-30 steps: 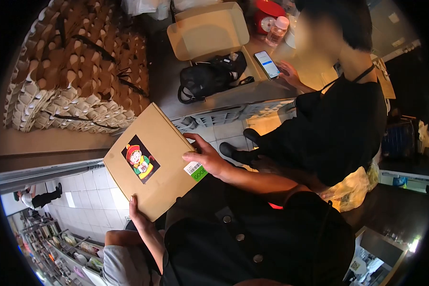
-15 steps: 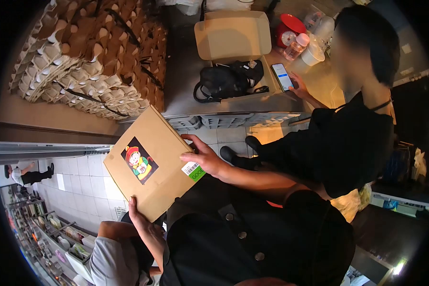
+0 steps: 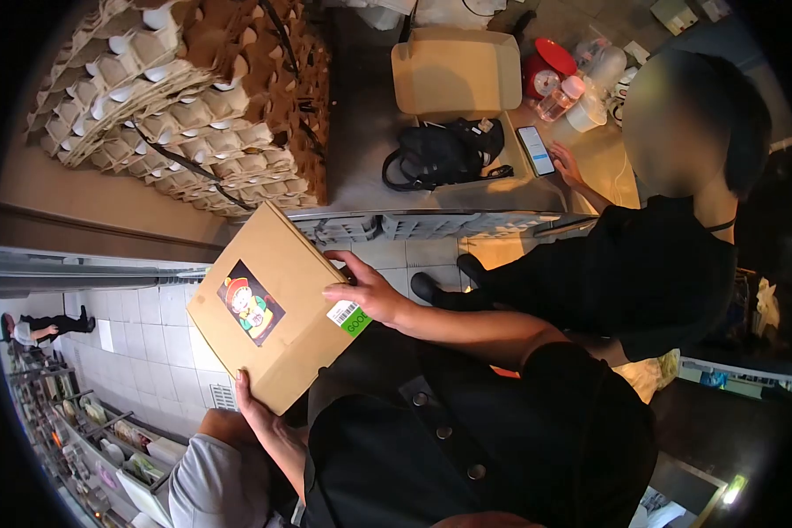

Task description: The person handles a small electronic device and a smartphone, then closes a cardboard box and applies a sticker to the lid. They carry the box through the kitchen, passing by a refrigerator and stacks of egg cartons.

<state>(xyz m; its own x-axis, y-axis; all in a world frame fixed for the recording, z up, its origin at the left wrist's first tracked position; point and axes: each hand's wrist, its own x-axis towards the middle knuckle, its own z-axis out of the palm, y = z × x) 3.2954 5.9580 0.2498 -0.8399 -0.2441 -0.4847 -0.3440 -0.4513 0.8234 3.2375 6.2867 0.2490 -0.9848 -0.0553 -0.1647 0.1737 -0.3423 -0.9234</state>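
A flat, closed cardboard box [image 3: 299, 330] is held tilted in front of my body. Its lid carries a dark sticker [image 3: 251, 304] with a cartoon figure in a red hat, and a barcode label with a green part [image 3: 355, 324] sits near one edge. My right hand [image 3: 370, 290] grips the upper right side, thumb on the lid and fingers at the edge. At the lower left corner, my left hand [image 3: 260, 409] holds the box with its thumb on top; its other fingers are hidden underneath.
Stacked egg trays [image 3: 194, 106] stand at upper left. On the metal counter [image 3: 361, 114] an open carton [image 3: 456, 75] contains a black bag [image 3: 440, 154]. A co-worker in black [image 3: 651, 273] touches a phone [image 3: 535, 150] near a red scale [image 3: 547, 66]. Another person's grey sleeve [image 3: 216, 484] is close below left.
My view has shifted slightly, so the counter items appear further right. The box stays in both my hands. The co-worker's hand has moved off the phone's edge, and the distant person has shifted a little.
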